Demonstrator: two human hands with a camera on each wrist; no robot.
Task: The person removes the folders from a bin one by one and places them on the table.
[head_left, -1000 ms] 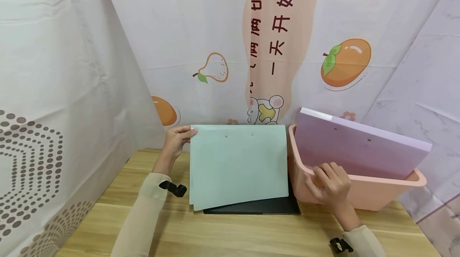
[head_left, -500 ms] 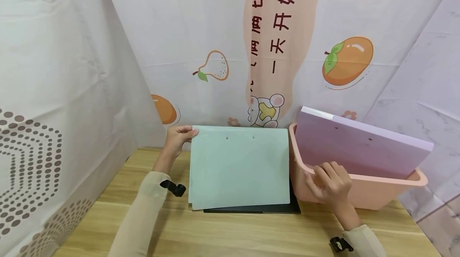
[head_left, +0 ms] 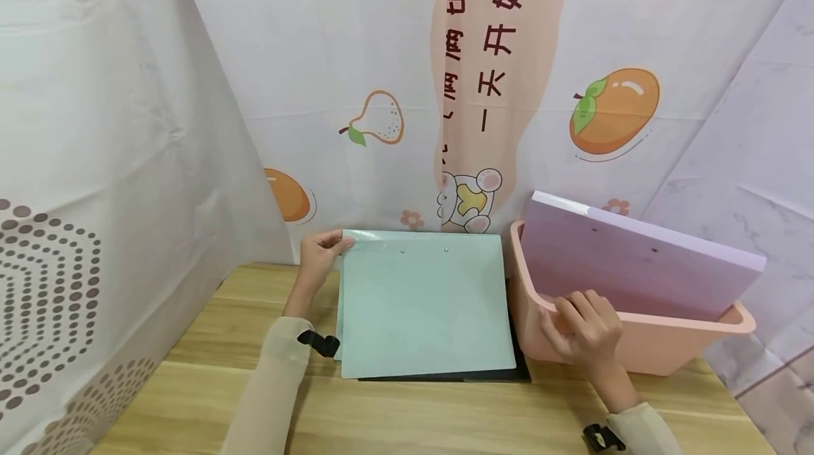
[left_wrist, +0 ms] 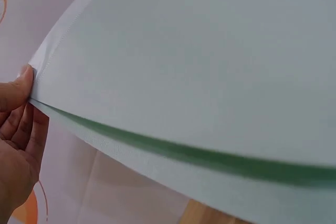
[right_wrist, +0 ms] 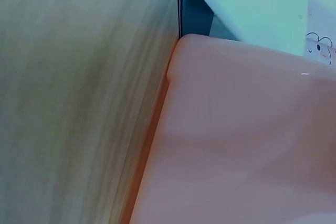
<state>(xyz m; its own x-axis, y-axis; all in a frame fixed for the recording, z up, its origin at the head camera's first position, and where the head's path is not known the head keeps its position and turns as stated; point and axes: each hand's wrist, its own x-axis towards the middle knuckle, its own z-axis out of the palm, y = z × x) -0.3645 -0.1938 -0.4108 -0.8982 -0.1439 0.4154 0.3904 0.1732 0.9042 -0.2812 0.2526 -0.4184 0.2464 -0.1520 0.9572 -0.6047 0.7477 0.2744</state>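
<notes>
My left hand (head_left: 318, 256) pinches the upper left corner of a mint green file folder (head_left: 426, 306), thumb in front. In the left wrist view the folder's two covers (left_wrist: 184, 66) stand slightly apart along the side edge. Beneath the folder lies a flat black folder (head_left: 521, 364), mostly covered. My right hand (head_left: 588, 328) is curled over the front rim of a pink plastic bin (head_left: 661, 349). A purple file folder (head_left: 629, 257) leans inside the bin, its spine upward. My right hand is out of sight in the right wrist view, where the bin's wall (right_wrist: 236, 129) fills much of the picture.
Under everything is a wood-grain table (head_left: 420, 416). Right behind it hangs a printed curtain (head_left: 388, 186) with fruit pictures, and pale cloth (head_left: 127, 158) closes off the left side. The bin stands at the table's right, close beside the black folder.
My left hand has moved slightly right and down, and the green folder's top edge has come lower with it. My right hand, the bin and the purple folder stay in place.
</notes>
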